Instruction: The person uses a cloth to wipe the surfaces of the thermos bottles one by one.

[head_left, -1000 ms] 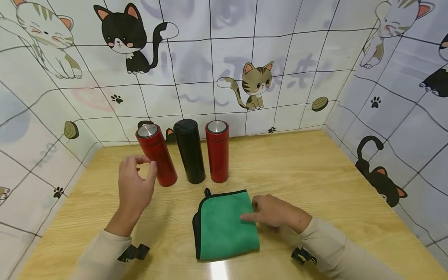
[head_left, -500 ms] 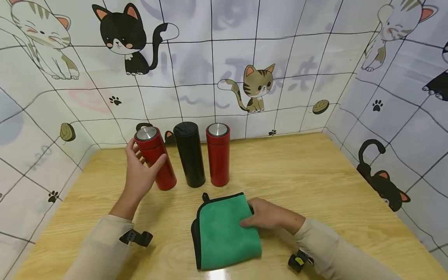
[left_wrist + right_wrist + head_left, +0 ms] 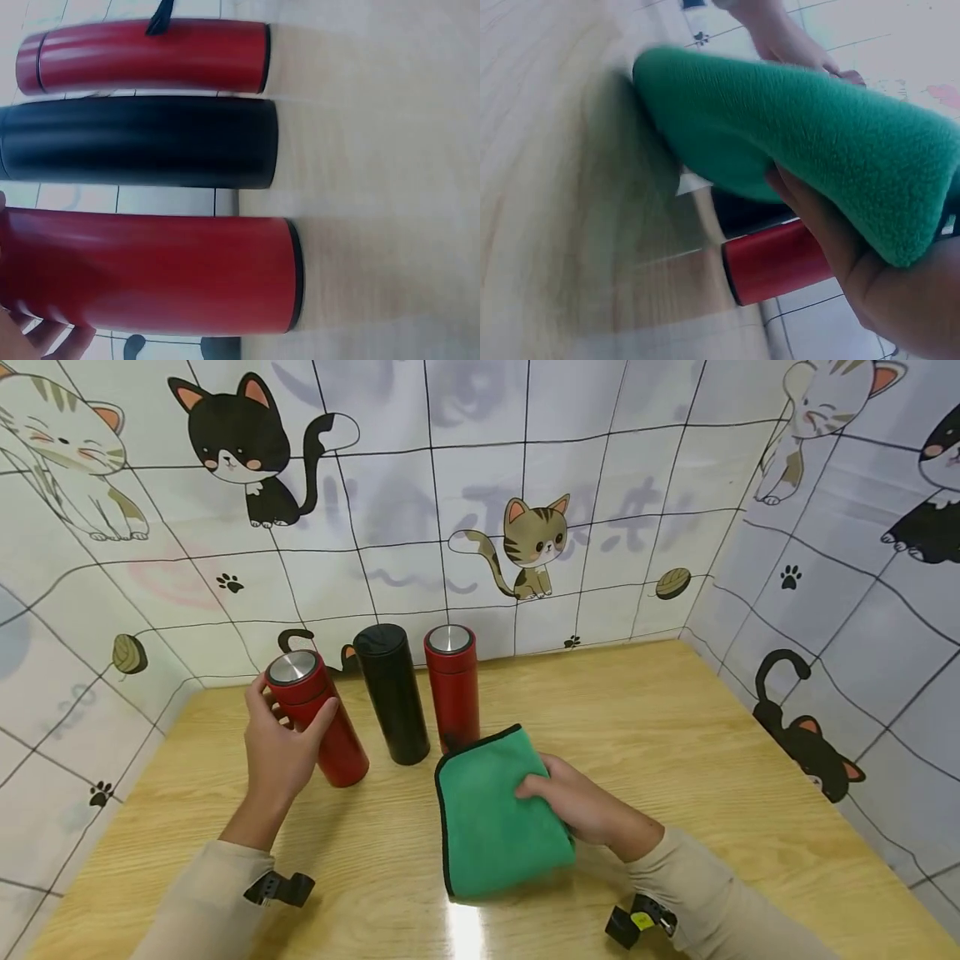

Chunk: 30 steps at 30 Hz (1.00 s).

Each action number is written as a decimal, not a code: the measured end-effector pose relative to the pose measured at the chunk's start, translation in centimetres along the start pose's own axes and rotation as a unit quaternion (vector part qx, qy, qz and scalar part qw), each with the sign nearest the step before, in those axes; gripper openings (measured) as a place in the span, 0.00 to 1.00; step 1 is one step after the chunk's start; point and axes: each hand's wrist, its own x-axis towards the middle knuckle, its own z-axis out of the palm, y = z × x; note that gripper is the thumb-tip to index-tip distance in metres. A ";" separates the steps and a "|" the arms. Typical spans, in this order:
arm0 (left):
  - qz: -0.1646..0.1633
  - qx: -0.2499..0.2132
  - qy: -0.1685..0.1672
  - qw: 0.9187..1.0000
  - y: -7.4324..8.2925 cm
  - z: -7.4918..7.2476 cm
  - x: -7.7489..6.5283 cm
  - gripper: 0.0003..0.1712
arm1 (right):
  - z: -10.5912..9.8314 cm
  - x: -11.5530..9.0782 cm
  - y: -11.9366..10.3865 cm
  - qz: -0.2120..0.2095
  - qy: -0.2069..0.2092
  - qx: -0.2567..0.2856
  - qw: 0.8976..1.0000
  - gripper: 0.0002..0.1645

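Observation:
My left hand grips the left red thermos around its upper body, thumb on the near side and fingers behind. That thermos has a steel-topped lid and, in the left wrist view, its dark base is near the wooden surface. In my right hand is a folded green cloth with black edging, pinched at its right side and lifted off the table. Seen from the right wrist, the cloth spreads over the fingers, its far end hanging close over the table. The fingertips under it are hidden.
A black thermos and a second red thermos stand side by side behind the cloth, which overlaps the red one's base. Behind the wooden table rises a white wall covering printed with cats.
My left hand has closed around the left red thermos and brought it slightly nearer. My right hand has taken hold of the green cloth and raised it up off the table.

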 end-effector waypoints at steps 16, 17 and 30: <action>0.092 -0.001 -0.019 0.996 3.0 0.4 -6.8 0.49 | 0.9 -1.3 -1.3 -0.078 0.073 0.012 0.994 0.31; 0.101 -0.002 -0.025 0.995 3.4 0.6 -7.2 0.49 | 1.1 -1.4 -1.4 -0.081 0.078 0.010 0.994 0.31; 0.188 -0.044 -0.106 0.976 6.3 5.4 -9.7 0.51 | 3.4 -3.1 -2.3 -0.128 0.151 -0.060 0.978 0.31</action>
